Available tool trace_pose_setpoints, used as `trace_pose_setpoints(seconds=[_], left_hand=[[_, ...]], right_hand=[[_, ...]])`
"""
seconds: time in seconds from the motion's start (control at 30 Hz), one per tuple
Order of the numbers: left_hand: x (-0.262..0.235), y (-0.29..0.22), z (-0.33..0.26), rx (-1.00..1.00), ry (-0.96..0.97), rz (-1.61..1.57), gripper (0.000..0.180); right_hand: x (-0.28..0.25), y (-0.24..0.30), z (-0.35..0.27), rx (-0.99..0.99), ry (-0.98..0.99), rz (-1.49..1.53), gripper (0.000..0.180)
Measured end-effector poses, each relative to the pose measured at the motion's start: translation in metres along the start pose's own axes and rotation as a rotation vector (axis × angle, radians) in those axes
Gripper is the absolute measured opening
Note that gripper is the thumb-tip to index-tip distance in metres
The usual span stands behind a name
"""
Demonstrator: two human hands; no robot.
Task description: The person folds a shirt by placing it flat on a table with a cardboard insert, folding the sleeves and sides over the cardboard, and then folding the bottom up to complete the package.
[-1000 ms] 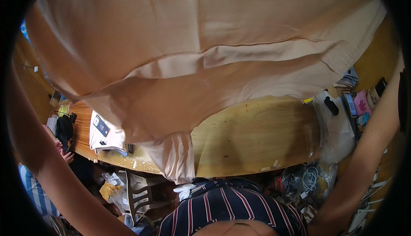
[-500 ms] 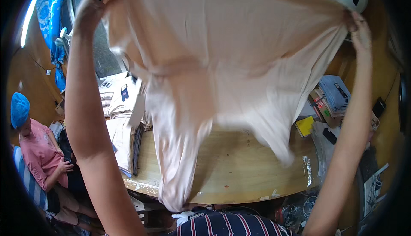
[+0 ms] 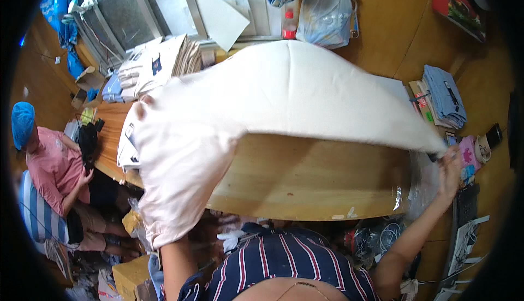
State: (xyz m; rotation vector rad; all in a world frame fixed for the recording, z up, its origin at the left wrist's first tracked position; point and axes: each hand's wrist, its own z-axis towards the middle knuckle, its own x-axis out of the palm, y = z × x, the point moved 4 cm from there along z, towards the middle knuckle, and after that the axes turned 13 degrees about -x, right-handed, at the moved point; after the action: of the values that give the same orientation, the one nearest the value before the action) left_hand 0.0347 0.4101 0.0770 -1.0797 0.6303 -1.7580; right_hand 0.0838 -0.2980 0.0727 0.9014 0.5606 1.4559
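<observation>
A pale cream garment (image 3: 262, 93) is spread in the air over the wooden table (image 3: 316, 186), smeared by motion on its left side. My right hand (image 3: 450, 171) pinches one end of it past the table's right side. Cloth drapes over my left forearm. Only a bit of my left hand (image 3: 144, 108) shows, blurred, at the garment's upper left edge, closed on the fabric. The garment's left part hangs down over the near table edge.
Folded garments (image 3: 158, 63) are stacked at the back left; folded blue clothes (image 3: 445, 96) lie at the right. Behind stand a red-capped bottle (image 3: 289, 24) and a plastic bag (image 3: 326, 14). A person in pink (image 3: 57, 164) sits at the left, holding something black.
Both hands have come down from high up, the right one ending lower at the right. The garment has swung from hanging upright to billowing out across the table.
</observation>
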Motion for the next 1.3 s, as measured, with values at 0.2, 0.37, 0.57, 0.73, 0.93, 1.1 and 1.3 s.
trace_pose_setpoints(seconds=[0.2,0.37,0.57,0.73,0.93,1.1,1.3], left_hand=[[-0.065,0.188,-0.115,-0.694,-0.325,0.103,0.021],[-0.015,0.148,-0.183,-0.981,-0.764,0.19,0.028],[0.022,0.128,-0.195,-0.993,-0.139,1.281,0.042],[0.035,0.148,-0.148,-0.602,-0.274,1.611,0.036],[-0.001,0.22,-0.051,-0.229,-0.189,1.932,0.057],[-0.052,0.204,-0.01,-0.57,-0.15,1.932,0.04],[-0.08,0.181,-0.015,-0.321,-0.592,1.768,0.045]], right_hand=[[-0.026,-0.077,-0.152,0.514,-0.15,-0.115,0.016],[-0.031,-0.092,-0.204,0.853,-0.16,-0.117,0.013],[-0.059,-0.063,-0.22,0.938,-0.021,-0.583,0.017],[-0.06,-0.097,-0.191,0.339,0.258,-1.309,0.024],[0.076,-0.169,-0.156,0.046,0.564,-1.459,0.04],[0.066,-0.159,-0.172,0.062,0.553,-1.504,0.039],[0.057,-0.15,-0.183,0.087,0.534,-1.513,0.038]])
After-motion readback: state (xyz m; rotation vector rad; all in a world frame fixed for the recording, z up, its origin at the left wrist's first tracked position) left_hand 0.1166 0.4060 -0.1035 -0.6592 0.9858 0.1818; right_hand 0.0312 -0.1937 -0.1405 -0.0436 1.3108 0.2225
